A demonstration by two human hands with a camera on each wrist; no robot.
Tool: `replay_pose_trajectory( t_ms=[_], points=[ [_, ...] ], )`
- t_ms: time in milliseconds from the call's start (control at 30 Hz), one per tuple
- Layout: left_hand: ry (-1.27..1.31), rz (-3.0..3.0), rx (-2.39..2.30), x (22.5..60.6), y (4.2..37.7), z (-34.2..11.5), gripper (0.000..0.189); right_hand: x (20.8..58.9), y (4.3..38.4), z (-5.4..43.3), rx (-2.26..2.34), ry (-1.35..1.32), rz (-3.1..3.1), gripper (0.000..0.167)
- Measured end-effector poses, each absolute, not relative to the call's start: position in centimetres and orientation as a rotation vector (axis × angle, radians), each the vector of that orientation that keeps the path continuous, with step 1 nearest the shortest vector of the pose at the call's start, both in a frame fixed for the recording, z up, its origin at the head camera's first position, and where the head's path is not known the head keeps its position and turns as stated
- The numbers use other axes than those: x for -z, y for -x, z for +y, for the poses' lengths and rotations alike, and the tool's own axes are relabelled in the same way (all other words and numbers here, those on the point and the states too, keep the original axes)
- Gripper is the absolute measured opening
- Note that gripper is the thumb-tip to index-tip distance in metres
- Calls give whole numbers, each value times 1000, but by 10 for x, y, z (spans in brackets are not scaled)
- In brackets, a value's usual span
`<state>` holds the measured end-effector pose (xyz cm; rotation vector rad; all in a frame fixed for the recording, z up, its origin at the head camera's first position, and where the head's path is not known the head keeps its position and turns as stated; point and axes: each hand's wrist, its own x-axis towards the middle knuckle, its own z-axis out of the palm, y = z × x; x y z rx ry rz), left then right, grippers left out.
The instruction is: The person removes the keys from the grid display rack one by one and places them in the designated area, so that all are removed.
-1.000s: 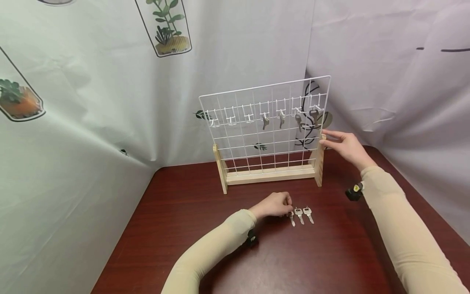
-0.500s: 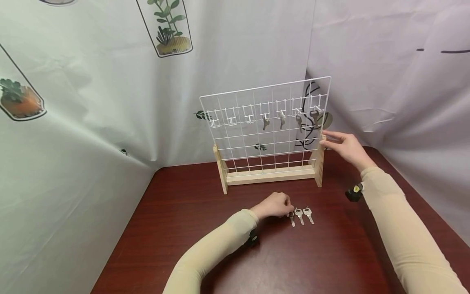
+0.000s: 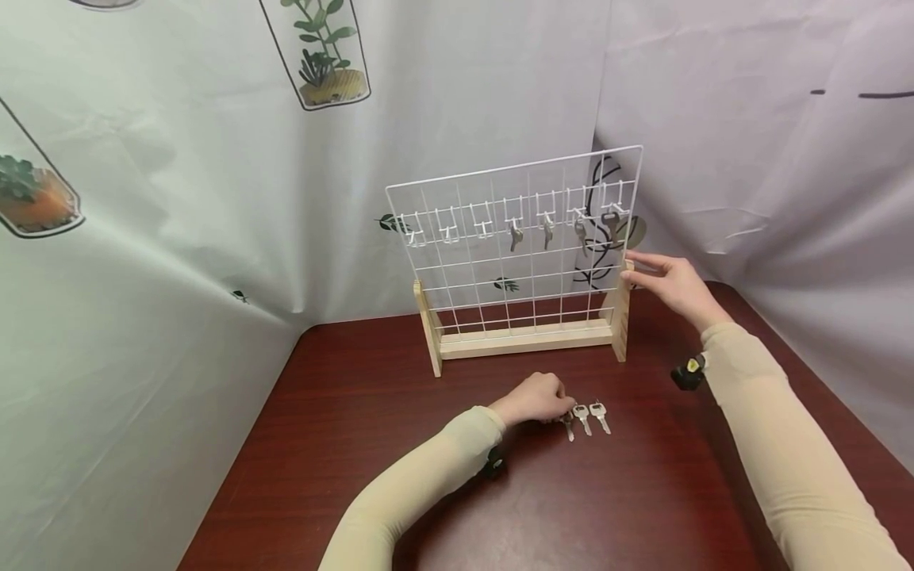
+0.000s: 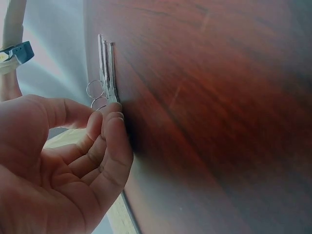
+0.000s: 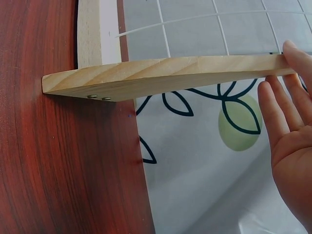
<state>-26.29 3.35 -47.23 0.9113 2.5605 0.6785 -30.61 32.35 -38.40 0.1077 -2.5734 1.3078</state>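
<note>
Leftmost key (image 3: 570, 431) of the three at the worktop (image 3: 271, 476) is in front of the right half of the grid rack (image 3: 524, 342), long axis roughly bow-first toward it, other two keys (image 3: 583, 420) just beside, nearer the rack's right end. We log the left hand (image 3: 535, 396) as nearer, its grip narrow, pinching at the key's bow; right hand (image 3: 678, 292) holds the rack's right upright (image 5: 165, 73) between thumb and fingers. Left wrist view shows us thumb and fingertips together at that bow, mostly hidden from the head view; whether the key is off the worktop, we cannot tell.
</note>
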Motion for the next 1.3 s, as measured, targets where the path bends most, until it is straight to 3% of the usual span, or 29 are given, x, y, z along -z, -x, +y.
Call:
replay_pose_trajectory(
  t_ms=[867, 1300],
  points=[
    [-889, 2542, -715, 467, 260, 32, 37, 379, 304, 323, -1310, -128, -2574, 67],
    [-861, 2542, -828, 455, 281, 9, 26, 381, 303, 324, -1315, -133, -2578, 65]
  ],
)
